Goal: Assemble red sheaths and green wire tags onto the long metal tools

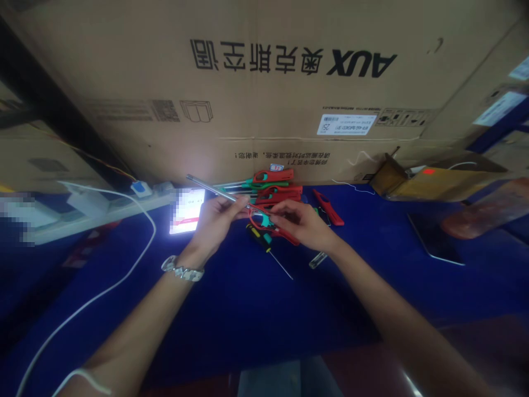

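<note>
Between my two hands is a long-necked lighter (223, 193) with a metal tube, a red handle and a teal trigger, its tube pointing to the upper left. My left hand (221, 218) is closed round the tube near the handle. At the handle, my right hand (300, 223) is closed with its fingertips by the trigger. Just behind lie several more lighters (279, 193) in a pile, red and green. A screwdriver (259, 237) with a black and yellow handle rests on the blue table below my hands. Part of the held handle is hidden by my right hand.
A lit screen (188, 212) stands left of my hands. A white cable (142, 259) runs down the left side. A red lighter handle (328, 208), a small clear tool (318, 259) and a dark phone (433, 237) lie rightward. A large cardboard box (264, 121) walls the back.
</note>
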### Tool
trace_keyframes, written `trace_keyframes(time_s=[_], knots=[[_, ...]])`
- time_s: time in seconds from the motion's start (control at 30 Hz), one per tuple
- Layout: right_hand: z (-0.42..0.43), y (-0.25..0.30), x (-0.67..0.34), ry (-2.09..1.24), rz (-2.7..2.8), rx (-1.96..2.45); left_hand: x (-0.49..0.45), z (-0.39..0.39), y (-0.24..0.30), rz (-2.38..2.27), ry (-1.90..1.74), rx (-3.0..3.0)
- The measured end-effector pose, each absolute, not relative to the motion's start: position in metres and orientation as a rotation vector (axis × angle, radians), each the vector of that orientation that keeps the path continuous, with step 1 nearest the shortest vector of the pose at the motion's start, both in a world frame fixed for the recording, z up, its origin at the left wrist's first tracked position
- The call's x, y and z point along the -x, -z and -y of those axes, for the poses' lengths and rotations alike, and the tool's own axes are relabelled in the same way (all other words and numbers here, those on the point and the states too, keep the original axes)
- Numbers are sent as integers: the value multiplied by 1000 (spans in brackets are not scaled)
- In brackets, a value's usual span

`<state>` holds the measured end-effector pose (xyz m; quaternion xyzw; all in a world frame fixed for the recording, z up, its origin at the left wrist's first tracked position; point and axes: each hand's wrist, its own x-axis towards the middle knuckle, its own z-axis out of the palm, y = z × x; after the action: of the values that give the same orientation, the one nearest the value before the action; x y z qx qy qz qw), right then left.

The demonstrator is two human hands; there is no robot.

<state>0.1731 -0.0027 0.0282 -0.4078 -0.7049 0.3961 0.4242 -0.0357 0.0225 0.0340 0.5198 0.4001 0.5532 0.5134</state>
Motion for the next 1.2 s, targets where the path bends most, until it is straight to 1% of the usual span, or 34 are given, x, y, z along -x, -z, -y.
trace_keyframes(time_s=[0.13,0.23,0.37,0.53,0.87,1.2], knots=[[1,-27,-174,-1119,1715,1013,35,-22,-35,-947,-1345,-1220],[4,-24,-169,-1104,1705,1047,34,-21,-36,-936,-1336,-1191],[9,-24,-164,-975,1733,1118,34,-21,-35,-948,-1360,-1158],[10,-30,-167,-669,1797,1119,39,-25,-34,-1032,-1400,-1197],[12,-22,-158,-370,1845,1075,43,-29,-35,-1050,-1524,-1118],[6,-24,-171,-372,1928,1085,48,-33,-35,-1019,-1560,-1056]])
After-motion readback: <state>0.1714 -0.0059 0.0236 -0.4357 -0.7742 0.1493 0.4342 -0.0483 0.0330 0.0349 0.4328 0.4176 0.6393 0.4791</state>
